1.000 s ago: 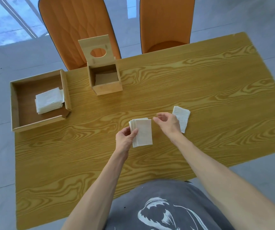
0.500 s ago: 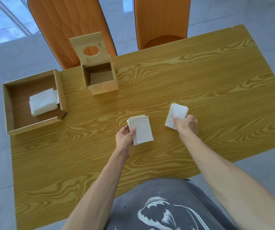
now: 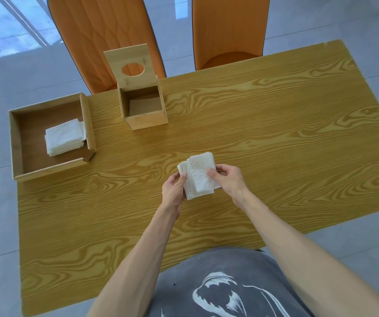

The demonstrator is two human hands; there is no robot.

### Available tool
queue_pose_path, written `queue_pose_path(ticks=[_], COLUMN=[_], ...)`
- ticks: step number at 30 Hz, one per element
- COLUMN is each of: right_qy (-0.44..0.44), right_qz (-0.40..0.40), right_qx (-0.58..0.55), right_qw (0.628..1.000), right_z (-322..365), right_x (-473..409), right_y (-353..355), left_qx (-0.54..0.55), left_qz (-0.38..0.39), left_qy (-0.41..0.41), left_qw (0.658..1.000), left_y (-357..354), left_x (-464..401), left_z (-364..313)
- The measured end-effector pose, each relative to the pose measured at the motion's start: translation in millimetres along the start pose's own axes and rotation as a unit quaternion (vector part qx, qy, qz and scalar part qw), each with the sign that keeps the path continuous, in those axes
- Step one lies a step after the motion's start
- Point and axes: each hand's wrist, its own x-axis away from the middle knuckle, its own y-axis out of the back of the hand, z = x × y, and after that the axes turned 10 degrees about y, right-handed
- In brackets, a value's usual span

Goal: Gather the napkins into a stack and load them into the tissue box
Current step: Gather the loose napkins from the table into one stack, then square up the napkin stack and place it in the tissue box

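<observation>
Head view | napkins point(image 3: 198, 177), a fanned stack, are held over the table point(image 3: 275, 138), near of the open box point(image 3: 146, 110) | left hand point(image 3: 173, 191) pinches one edge, right hand point(image 3: 229, 180) the other | judged light, limp, slide-prone; best gripped by both long edges, squared first.

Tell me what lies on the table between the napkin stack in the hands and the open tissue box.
Nothing: in the head view only bare table separates the napkin stack from the tissue box.

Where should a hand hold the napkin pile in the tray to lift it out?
Pinch the napkin pile across its left and near edges, coming from above. Its right side lies against the tray wall, while bare tray floor shows on those two sides.
</observation>
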Motion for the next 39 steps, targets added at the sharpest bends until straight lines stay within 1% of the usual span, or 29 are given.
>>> queue_pose_path(ticks=[5,9,11,13,14,17,19,21,23,24,26,28,29,30,33,35,37,39], right_qy=[0.009,0.068,0.087,0.092,0.079,0.017,0.005,0.032,0.084,0.117,0.19,0.255,0.274,0.285,0.303,0.316,0.312,0.287], right_qz=[0.0,-0.005,-0.025,-0.022,-0.008,0.083,0.128,0.129,0.12,0.116,0.111,0.102,0.101,0.103,0.129,0.136,0.133,0.127], right_qx=[0.093,0.219,0.234,0.215,0.184,0.068,0.037,0.046,0.096,0.139,0.25,0.361,0.395,0.412,0.425,0.43,0.419,0.402], right_qw=[0.996,0.973,0.968,0.972,0.98,0.994,0.991,0.99,0.985,0.976,0.943,0.891,0.871,0.86,0.843,0.835,0.842,0.86], right_z=[-15,-7,-4,-3,-1,7,14,18,23,24,28,30,30,29,19,13,6,1], right_x=[-2,2,3,6,6,11,13,13,10,8,7,9,10,11,15,19,21,21], right_y=[-15,-18,-18,-16,-13,-6,-6,-7,-7,-7,-7,-9,-10,-12,-17,-20,-22,-24], left_qx=[-0.004,-0.008,0.001,0.03,0.049,0.101,0.11,0.077,-0.004,-0.057,-0.144,-0.204,-0.236,-0.268,-0.335,-0.351,-0.33,-0.302], left_qz=[0.015,0.015,0.026,0.047,0.057,0.096,0.114,0.121,0.104,0.081,0.037,0.009,-0.004,-0.017,-0.05,-0.053,-0.038,-0.021], left_qy=[-0.007,-0.023,-0.021,-0.016,-0.012,-0.011,-0.022,-0.048,-0.086,-0.109,-0.152,-0.184,-0.2,-0.215,-0.241,-0.243,-0.231,-0.213], left_qw=[1.0,1.0,0.999,0.998,0.997,0.99,0.987,0.989,0.991,0.989,0.977,0.961,0.951,0.939,0.909,0.903,0.915,0.929], left_y=[3,4,5,6,7,9,14,21,30,37,50,62,67,72,76,73,70,66], left_x=[0,2,2,5,6,10,13,17,21,23,28,30,30,30,32,34,35,36], left_z=[2,0,-2,-5,-8,-13,-16,-19,-23,-24,-27,-27,-25,-22,-12,-6,0,2])
